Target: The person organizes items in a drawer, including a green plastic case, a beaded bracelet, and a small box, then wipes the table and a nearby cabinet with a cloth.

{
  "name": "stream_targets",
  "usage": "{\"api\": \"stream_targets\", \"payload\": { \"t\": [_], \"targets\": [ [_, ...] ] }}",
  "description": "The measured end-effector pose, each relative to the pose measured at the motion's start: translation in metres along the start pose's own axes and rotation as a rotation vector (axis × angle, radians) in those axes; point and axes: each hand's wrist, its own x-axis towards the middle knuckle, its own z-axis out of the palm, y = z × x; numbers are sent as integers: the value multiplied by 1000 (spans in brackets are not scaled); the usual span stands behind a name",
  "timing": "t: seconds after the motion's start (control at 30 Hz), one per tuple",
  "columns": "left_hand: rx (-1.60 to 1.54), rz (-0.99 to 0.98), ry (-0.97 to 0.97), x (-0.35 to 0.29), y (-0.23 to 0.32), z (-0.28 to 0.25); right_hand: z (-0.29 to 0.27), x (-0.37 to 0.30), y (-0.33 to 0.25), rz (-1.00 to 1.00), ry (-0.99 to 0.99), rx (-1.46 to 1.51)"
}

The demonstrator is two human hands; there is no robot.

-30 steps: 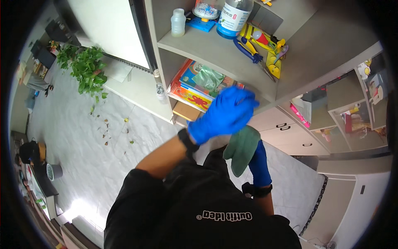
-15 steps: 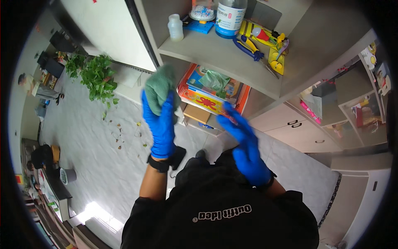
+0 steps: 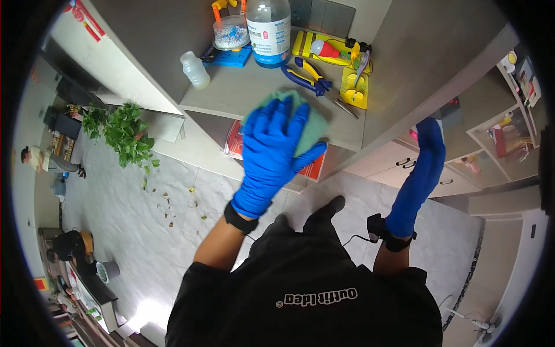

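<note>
Pale tiled floor [image 3: 115, 220] spreads to the left, with fallen leaves scattered near a leafy green plant [image 3: 124, 133]. Grey shelves [image 3: 399, 63] rise ahead; white drawers [image 3: 404, 168] stand right.

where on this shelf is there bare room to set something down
Bare shelf shows between the small white bottle and the green cloth under the left hand, and along the front edge right of the cloth. The back is crowded: big bottle, bead jar, blue pliers, yellow packs.
</note>
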Motion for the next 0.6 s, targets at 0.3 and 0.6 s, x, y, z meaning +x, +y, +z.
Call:
{"api": "stream_targets", "payload": {
  "t": [0.3, 0.6],
  "targets": [
    [241, -252, -125, 7, -53, -26, 17, 2, -6, 101, -116, -130],
    [162, 89, -160, -9, 68, -1, 23, 6, -23, 91, -214, -145]
  ]
}}
